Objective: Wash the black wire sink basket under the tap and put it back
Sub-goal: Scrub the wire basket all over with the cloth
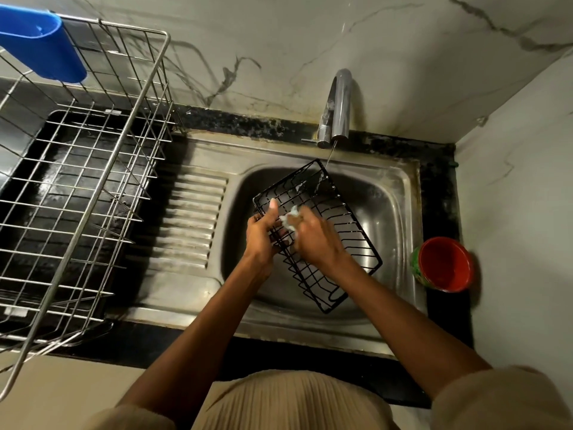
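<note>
1. Over the steel sink (400, 193), set into the dark counter (440, 156), I see the washing step under way; putting the basket back has not begun.
2. At the left of the counter stands a large steel dish rack (93, 169) with a blue plastic holder (40, 48) hung on its rim. I judge this the likely return place, but I cannot confirm it.
3. The black wire sink basket (350, 240) is held tilted above the sink bowl, its far corner just below the tap (339, 107). A thin stream of water (331, 155) falls onto that corner.
4. My left hand (263, 228) forms the holding grip: fingers curled round the basket's near-left rim, thumb up along the wire.
5. My right hand (313, 237) forms the scrubbing grip: fingers pinch a small pale, soapy scrubber (290, 220) and press it against the wires near the left hand.
6. A red cup (445, 263) stands on the counter at the right of the sink, well apart from the work.
7. Next move, as I judge it: work the scrubber across the remaining wires, then turn the basket so the thin stream rinses every part. The left grip must stay firm, since wet wire may slip.
</note>
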`<state>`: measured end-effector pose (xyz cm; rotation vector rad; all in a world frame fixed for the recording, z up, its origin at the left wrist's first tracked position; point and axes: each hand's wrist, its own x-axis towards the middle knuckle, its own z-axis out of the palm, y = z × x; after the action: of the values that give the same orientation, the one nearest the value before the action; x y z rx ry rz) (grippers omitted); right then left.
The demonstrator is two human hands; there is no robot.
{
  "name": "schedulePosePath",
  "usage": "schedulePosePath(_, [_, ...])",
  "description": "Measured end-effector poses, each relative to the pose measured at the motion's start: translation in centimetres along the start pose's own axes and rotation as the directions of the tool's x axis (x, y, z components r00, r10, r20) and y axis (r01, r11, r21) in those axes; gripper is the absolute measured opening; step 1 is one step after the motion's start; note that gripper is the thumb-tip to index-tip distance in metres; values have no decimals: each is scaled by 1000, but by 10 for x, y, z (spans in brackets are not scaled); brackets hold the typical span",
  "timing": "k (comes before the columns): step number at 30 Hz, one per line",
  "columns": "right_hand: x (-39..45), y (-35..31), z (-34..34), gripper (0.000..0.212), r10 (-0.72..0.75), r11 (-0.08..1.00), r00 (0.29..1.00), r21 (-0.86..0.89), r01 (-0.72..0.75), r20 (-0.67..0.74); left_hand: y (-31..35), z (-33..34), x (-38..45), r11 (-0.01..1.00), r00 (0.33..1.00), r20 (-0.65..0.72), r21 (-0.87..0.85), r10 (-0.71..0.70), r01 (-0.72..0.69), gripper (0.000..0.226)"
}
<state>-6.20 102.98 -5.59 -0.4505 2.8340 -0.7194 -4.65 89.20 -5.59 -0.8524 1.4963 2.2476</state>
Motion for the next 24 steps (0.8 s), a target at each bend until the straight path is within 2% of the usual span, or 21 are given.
schedulePosePath(2, [9, 17, -3, 40, 149, 979, 983, -123, -161, -102, 0, -4, -4, 1000, 1000, -1, 8, 11, -11, 95])
schedulePosePath(4, [14, 21, -3, 42, 150, 971, 980, -169, -171, -128, 2, -2, -6, 1000, 1000, -5, -2, 13, -13, 95])
schedulePosePath(6, [9, 11, -1, 26, 40, 990, 997, -135, -49, -68, 5, 2, -7, 1000, 1000, 0, -24, 13, -13, 98])
schedulePosePath(8, [0, -2, 7, 14, -124, 992, 992, 9, 124, 13, 6, 4, -3, 999, 1000, -9, -52, 4, -4, 104])
schedulePosePath(9, [-2, -5, 11, 14, -208, 978, 977, 37, 207, 39, 6, 3, -2, 998, 1000, -7, -58, -7, 7, 108])
schedulePosePath(11, [-4, -1, 12, 32, -268, 962, 961, -31, 271, 70, 8, -1, -1, 998, 1000, -11, -55, -1, 1, 104])
schedulePosePath(14, [-5, 14, 1, 32, -79, 992, 996, -106, 75, -35, 13, -5, -4, 999, 999, -13, -31, 40, -41, 87])
schedulePosePath(17, [-7, 22, -3, 39, 109, 975, 971, -169, -146, -212, 13, -2, -5, 998, 998, -7, -19, 59, -59, 58])
schedulePosePath(19, [-8, 16, 0, 35, 139, 975, 957, -135, -178, -255, 10, 4, -7, 998, 998, -19, -25, 59, -59, 50])
schedulePosePath(20, [-8, 12, 4, 32, 99, 986, 966, -111, -128, -238, 8, 6, -7, 998, 998, -36, -31, 54, -55, 52])
schedulePosePath(22, [-10, 6, 10, 28, -88, 995, 991, -59, 83, -99, 6, 8, -7, 998, 996, -78, -45, 47, -50, 58])
schedulePosePath(24, [-11, 8, 13, 23, -228, 974, 972, 5, 228, 55, 6, 5, -6, 996, 991, -124, -66, 48, -56, 68])
